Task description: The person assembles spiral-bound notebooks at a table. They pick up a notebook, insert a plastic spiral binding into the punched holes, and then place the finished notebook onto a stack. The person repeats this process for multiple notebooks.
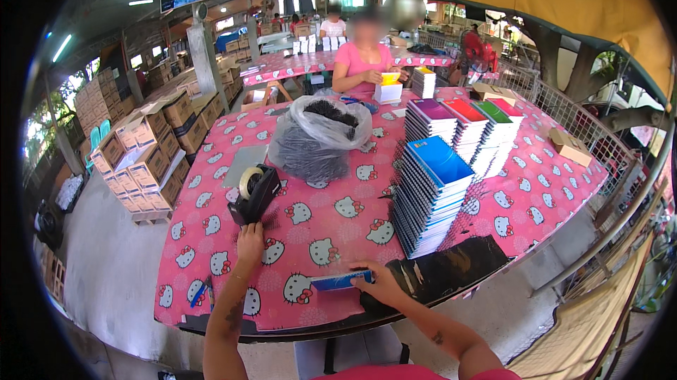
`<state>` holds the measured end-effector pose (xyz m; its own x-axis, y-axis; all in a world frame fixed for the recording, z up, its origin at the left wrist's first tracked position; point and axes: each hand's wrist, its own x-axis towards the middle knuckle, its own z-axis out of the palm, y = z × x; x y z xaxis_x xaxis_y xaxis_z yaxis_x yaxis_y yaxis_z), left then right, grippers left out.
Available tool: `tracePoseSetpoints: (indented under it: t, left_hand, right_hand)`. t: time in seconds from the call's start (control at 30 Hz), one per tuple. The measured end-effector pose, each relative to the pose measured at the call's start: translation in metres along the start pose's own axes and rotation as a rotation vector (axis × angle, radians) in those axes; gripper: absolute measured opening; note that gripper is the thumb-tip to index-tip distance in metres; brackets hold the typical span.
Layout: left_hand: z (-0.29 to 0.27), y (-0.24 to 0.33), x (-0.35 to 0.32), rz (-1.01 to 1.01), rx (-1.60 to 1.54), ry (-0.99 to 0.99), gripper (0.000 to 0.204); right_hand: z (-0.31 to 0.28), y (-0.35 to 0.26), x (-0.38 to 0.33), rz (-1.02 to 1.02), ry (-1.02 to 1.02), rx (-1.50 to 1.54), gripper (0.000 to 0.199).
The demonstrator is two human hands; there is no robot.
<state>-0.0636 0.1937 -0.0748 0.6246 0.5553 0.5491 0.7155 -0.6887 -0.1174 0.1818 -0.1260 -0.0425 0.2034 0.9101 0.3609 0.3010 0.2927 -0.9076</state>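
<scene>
A slim blue rectangular notebook (337, 282) is gripped by the right hand (382, 285), lengthwise and pointed left near the pink patterned tabletop's (335, 200) front edge; left hand's (250, 242) finger spread cannot be told.

Left arm: extended over the near edge of the table (211, 239), the left forearm (228, 313) pointing toward the far edge and bearing a dark marking. Left hand (250, 241): farther in from the near edge than the right, back upward, fingers forward; fingertips not clearly visible. Right arm: bent, the right forearm (434, 325) slanting inward over the near edge, dark marking noted. Right hand (377, 283): just inside the near edge, fingers toward the left edge, thumb and fingers closed in a grip. Both forearms bare.
</scene>
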Motion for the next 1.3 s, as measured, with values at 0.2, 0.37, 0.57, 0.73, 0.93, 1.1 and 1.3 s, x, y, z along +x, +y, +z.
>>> tracePoseSetpoints:
  t: [0.2,0.37,0.57,0.73,0.93,1.1,1.3]
  left_hand:
    - [-0.057,0.033,0.002,-0.031,0.006,0.117,0.025]
    - [-0.101,0.094,-0.016,-0.498,-1.004,-0.037,0.033]
    - [-0.134,0.197,-0.089,-0.745,-1.382,-0.113,0.050]
    - [-0.112,0.188,-0.087,-0.625,-1.464,-0.128,0.043]
    - [-0.141,0.142,-0.061,-0.340,-1.015,-0.094,0.028]
    - [-0.148,0.147,-0.068,-0.255,-0.976,-0.054,0.019]
    - [-0.145,0.150,-0.068,-0.248,-0.960,0.022,0.014]
  right_hand:
    - [0.028,0.024,-0.010,0.113,0.188,0.237,0.040]
    - [0.025,0.020,-0.013,0.120,0.231,0.326,0.038]
    - [0.029,0.013,-0.004,0.234,0.136,0.250,0.027]
    - [0.016,0.020,-0.009,0.215,0.088,0.171,0.021]
    - [0.010,0.018,-0.011,0.215,0.056,0.120,0.018]
    - [0.013,0.023,-0.011,0.249,0.068,0.206,0.023]
    - [0.014,0.022,-0.011,0.249,0.086,0.185,0.022]
